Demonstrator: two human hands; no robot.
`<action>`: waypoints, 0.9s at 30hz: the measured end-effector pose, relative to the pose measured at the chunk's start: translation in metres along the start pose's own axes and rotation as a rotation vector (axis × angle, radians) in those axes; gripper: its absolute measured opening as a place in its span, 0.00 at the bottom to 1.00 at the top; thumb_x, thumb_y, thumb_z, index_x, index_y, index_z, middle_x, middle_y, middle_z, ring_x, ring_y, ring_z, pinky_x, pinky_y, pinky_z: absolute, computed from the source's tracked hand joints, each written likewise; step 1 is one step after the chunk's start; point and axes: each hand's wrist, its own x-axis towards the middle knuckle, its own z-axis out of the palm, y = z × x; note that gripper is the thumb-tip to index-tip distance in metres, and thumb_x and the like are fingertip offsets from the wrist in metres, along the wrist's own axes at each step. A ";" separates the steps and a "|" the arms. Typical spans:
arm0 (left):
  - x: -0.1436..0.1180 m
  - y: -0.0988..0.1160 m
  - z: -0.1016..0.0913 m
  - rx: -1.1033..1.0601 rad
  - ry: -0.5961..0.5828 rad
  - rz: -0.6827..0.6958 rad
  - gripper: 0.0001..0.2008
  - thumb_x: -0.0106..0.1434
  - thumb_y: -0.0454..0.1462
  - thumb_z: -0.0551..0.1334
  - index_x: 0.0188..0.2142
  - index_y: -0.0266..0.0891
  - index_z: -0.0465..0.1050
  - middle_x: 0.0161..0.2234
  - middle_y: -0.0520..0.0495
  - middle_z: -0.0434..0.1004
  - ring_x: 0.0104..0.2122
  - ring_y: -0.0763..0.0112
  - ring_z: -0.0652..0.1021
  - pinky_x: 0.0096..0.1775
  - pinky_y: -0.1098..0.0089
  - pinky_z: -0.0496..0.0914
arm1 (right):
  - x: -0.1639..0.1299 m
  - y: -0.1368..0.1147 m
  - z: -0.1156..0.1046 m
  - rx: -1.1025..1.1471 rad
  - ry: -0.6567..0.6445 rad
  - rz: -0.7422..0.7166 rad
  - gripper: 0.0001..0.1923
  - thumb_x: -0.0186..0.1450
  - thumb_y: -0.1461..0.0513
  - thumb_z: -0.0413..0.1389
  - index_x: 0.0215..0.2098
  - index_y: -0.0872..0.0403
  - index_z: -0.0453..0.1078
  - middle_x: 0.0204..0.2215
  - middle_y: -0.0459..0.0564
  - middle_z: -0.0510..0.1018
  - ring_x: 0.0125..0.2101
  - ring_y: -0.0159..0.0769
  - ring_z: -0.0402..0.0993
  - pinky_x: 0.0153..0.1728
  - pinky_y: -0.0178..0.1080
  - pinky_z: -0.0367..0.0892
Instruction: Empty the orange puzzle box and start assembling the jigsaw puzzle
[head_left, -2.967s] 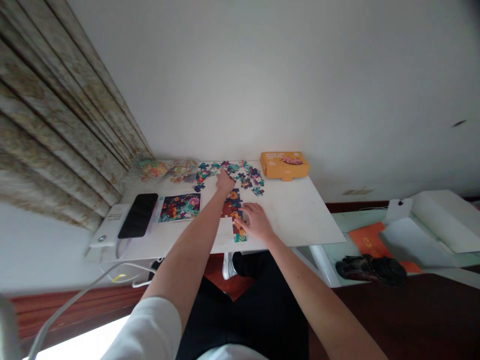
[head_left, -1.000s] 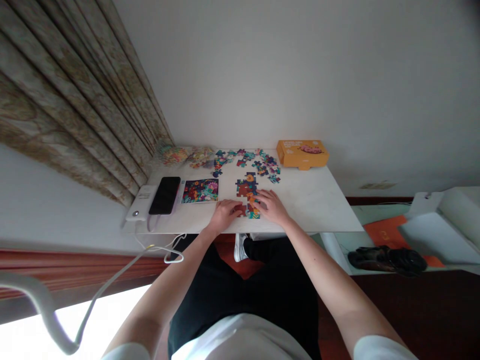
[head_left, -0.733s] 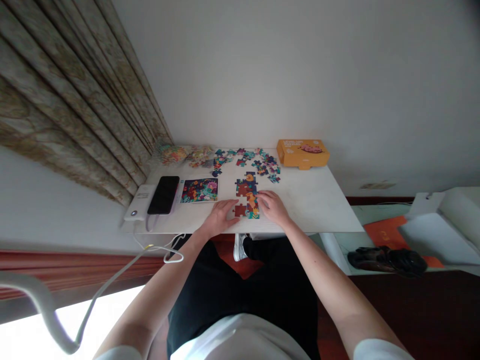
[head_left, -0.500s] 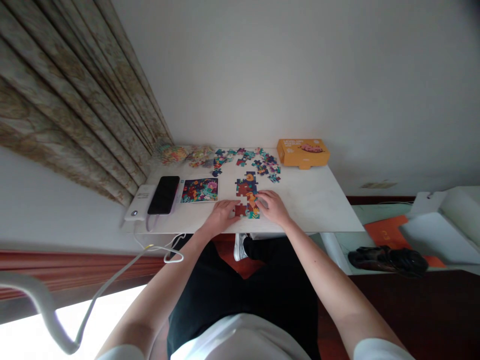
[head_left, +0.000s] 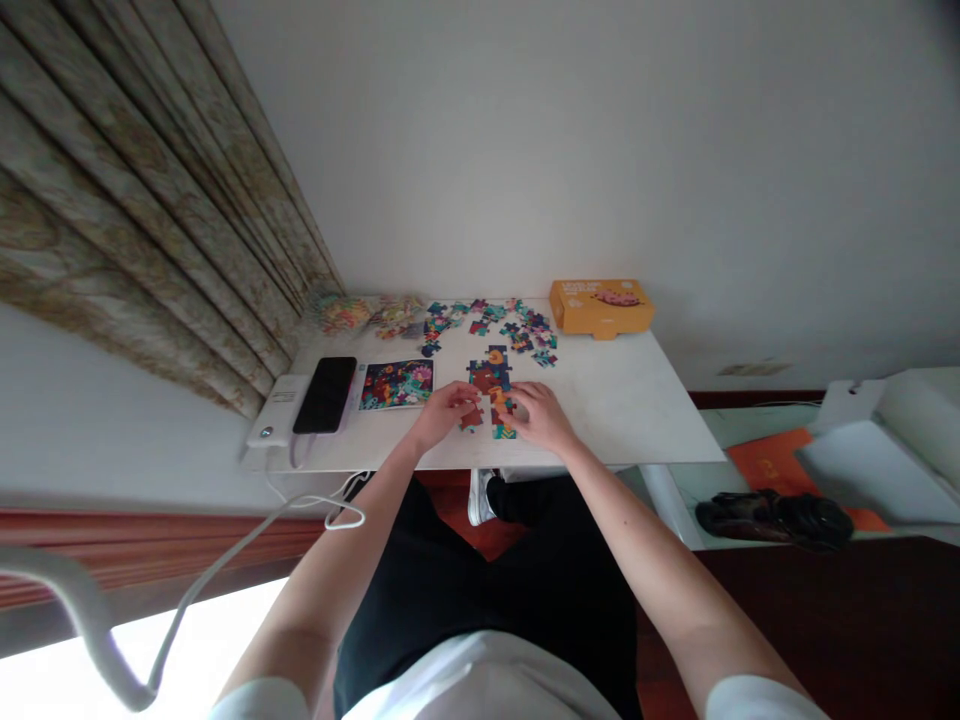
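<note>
A partly joined jigsaw puzzle (head_left: 491,376) lies near the table's front, dark blue and brown above with an orange-and-green strip running down its right side. My left hand (head_left: 442,412) is closed, thumb and fingertips on a brown puzzle piece (head_left: 471,420) left of that strip. A narrow gap of white table parts the piece from the strip. My right hand (head_left: 544,415) rests at the strip's right edge, thumb and fingers apart and touching it. Left of the hands lies a colourful picture card (head_left: 397,385).
Loose puzzle pieces (head_left: 532,328) are scattered along the back. A yellow puzzle box (head_left: 602,307) stands back right; clear bags of pieces (head_left: 341,314) sit back left. A black phone (head_left: 326,395) and white power bank (head_left: 279,410) with a cable (head_left: 225,550) lie at the left edge.
My left hand has drawn its fingers together on the brown piece, which has shifted left, away from the strip. My right hand stays at the strip's edge.
</note>
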 end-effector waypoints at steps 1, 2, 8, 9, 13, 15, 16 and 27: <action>0.006 0.001 0.000 0.022 -0.027 0.009 0.16 0.59 0.41 0.71 0.46 0.39 0.76 0.41 0.45 0.82 0.36 0.68 0.83 0.39 0.68 0.77 | 0.000 0.000 -0.001 -0.013 -0.016 -0.007 0.17 0.70 0.51 0.62 0.52 0.49 0.77 0.55 0.56 0.79 0.56 0.51 0.72 0.60 0.55 0.66; 0.011 0.002 0.000 0.060 -0.049 0.024 0.16 0.60 0.41 0.70 0.46 0.39 0.77 0.41 0.45 0.83 0.37 0.67 0.83 0.40 0.66 0.77 | 0.000 -0.001 -0.001 -0.022 -0.029 -0.009 0.18 0.69 0.51 0.62 0.53 0.49 0.77 0.56 0.56 0.78 0.56 0.51 0.72 0.60 0.56 0.65; 0.011 0.001 -0.001 0.637 0.037 0.332 0.18 0.62 0.35 0.69 0.53 0.43 0.78 0.55 0.41 0.79 0.56 0.55 0.78 0.60 0.51 0.71 | 0.000 -0.003 -0.003 -0.024 -0.052 0.016 0.18 0.69 0.51 0.62 0.54 0.48 0.77 0.58 0.56 0.78 0.57 0.51 0.72 0.61 0.56 0.64; 0.005 0.000 -0.004 0.722 0.028 0.376 0.20 0.62 0.35 0.70 0.54 0.43 0.78 0.57 0.40 0.78 0.58 0.53 0.77 0.62 0.49 0.69 | 0.000 -0.003 -0.002 -0.026 -0.053 0.017 0.18 0.69 0.51 0.62 0.54 0.48 0.77 0.59 0.56 0.77 0.58 0.52 0.71 0.62 0.57 0.64; -0.018 -0.006 -0.017 0.880 -0.063 0.436 0.23 0.64 0.38 0.70 0.58 0.45 0.75 0.60 0.40 0.76 0.60 0.53 0.75 0.63 0.48 0.68 | -0.001 -0.002 0.002 -0.048 -0.063 0.030 0.19 0.70 0.51 0.61 0.56 0.47 0.76 0.63 0.57 0.74 0.64 0.53 0.66 0.65 0.61 0.59; -0.021 -0.010 -0.020 0.878 -0.064 0.413 0.20 0.65 0.38 0.68 0.57 0.45 0.76 0.57 0.41 0.79 0.58 0.54 0.77 0.62 0.50 0.69 | -0.002 -0.001 0.003 -0.049 -0.070 0.032 0.19 0.70 0.52 0.61 0.56 0.48 0.76 0.63 0.57 0.74 0.65 0.53 0.66 0.66 0.62 0.58; -0.020 -0.011 -0.019 0.867 -0.052 0.389 0.19 0.65 0.38 0.69 0.55 0.44 0.76 0.55 0.42 0.80 0.57 0.54 0.78 0.61 0.50 0.70 | -0.002 -0.001 0.003 -0.045 -0.074 0.030 0.19 0.69 0.51 0.61 0.55 0.48 0.76 0.62 0.57 0.75 0.64 0.53 0.67 0.66 0.62 0.58; -0.002 0.003 -0.001 0.888 -0.021 0.332 0.22 0.58 0.32 0.68 0.53 0.45 0.76 0.50 0.45 0.81 0.53 0.54 0.78 0.57 0.54 0.70 | -0.001 -0.001 0.000 -0.033 -0.081 0.022 0.19 0.68 0.52 0.63 0.54 0.48 0.76 0.59 0.57 0.76 0.61 0.52 0.70 0.65 0.61 0.59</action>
